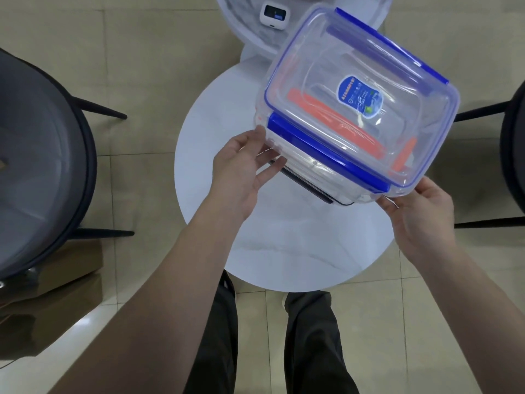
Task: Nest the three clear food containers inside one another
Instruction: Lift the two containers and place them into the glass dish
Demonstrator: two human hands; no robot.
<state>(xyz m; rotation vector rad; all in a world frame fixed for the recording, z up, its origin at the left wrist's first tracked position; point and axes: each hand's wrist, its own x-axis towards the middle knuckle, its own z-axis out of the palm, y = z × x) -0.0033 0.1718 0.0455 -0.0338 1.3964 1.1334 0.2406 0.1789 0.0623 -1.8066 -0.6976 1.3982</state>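
A large clear food container [326, 66] with a blue-clipped lid and a blue oval label is held tilted above the round white table [284, 251]. Through its walls I see a smaller container with orange clips [335, 120] inside, and a dark-edged one [301, 183] shows at the lower side. My left hand [244, 169] grips the container's near left corner. My right hand [420, 211] holds its near right corner from below.
A small white device [275, 16] lies on a second round white table [244, 27] behind. A dark round chair [42, 166] stands at the left and another chair [514, 152] at the right edge. My legs are below the table's near rim.
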